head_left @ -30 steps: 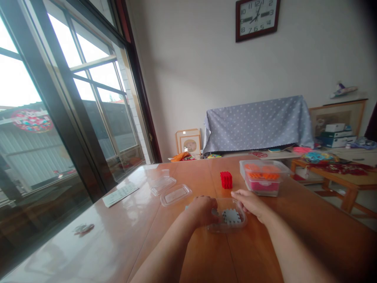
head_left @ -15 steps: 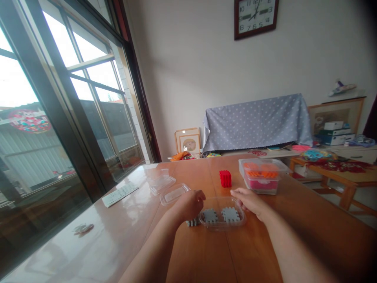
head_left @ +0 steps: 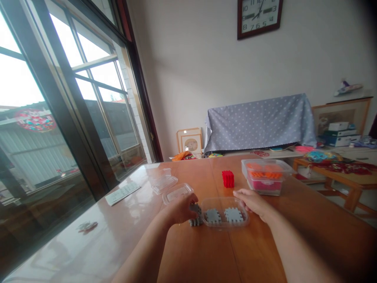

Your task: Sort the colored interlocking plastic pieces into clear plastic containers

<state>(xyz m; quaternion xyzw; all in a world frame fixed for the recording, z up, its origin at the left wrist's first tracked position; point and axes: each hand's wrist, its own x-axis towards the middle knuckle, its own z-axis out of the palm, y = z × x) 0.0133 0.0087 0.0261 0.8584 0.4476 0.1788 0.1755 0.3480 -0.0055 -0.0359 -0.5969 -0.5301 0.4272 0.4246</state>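
Observation:
A clear plastic container (head_left: pixel 225 225) stands on the table before me, with two light-grey, notched interlocking pieces (head_left: pixel 233 214) lying flat in it side by side. Just left of it is a stack of grey interlocking pieces (head_left: pixel 196 221). My left hand (head_left: pixel 183 207) is closed over that stack, fingers curled round its top and far side, partly hiding it. On the container's right rim rests my right hand (head_left: pixel 253 203), thumb and fingers gripping the edge; some fingertips are hidden. Beyond the container sits a red cube of notched pieces (head_left: pixel 227 179).
Clear boxes (head_left: pixel 263 184) with orange and pink pieces stand at the far right of the wooden table (head_left: pixel 203 259). Clear lids (head_left: pixel 176 193) lie to the left, near a printed sheet (head_left: pixel 123 193) and a small crumpled packet (head_left: pixel 87 226). Windows (head_left: pixel 97 86) line the left side.
My left hand has come down from above the container's left edge onto the grey stack and closed round it. My right hand stays at the container's right rim. The view has shifted slightly.

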